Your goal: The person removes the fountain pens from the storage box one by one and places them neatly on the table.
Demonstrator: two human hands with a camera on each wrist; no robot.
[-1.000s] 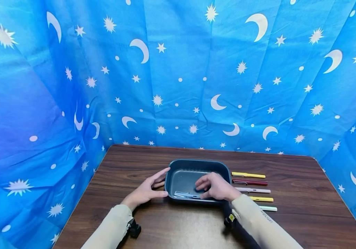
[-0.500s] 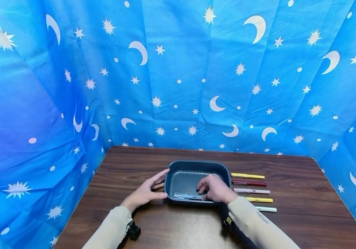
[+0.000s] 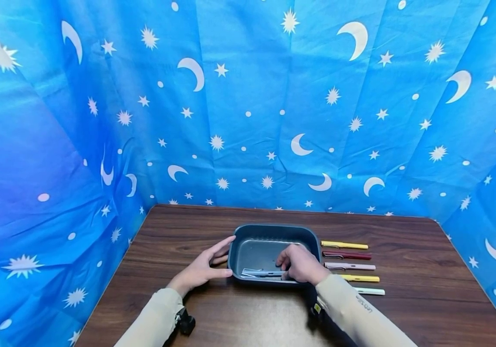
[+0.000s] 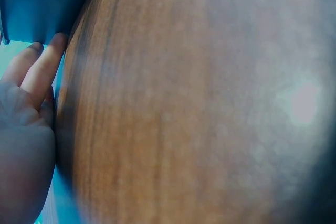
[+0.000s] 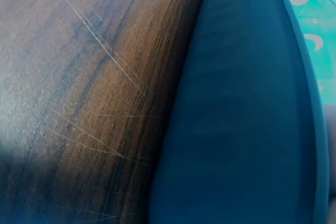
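A dark blue-grey rectangular tray sits on the table. In it, along the near wall, lies a light blue-grey pen with a wire clip at its left end. My right hand reaches over the near right rim and pinches the pen's right end, which the fingers partly hide. With thumb and fingers spread, my left hand touches the tray's left side. The left wrist view shows the left fingers against the tray wall. Mostly the tray's outer side fills the right wrist view.
Right of the tray, several pens lie in a column: a yellow pen, a maroon pen, a pale pink pen, another yellow pen and a pale white-green pen. A blue star-patterned curtain hangs behind the wooden table.
My right hand has moved slightly right and down inside the tray, its fingers closing on the pen's right end. The left hand stays at the tray's side.
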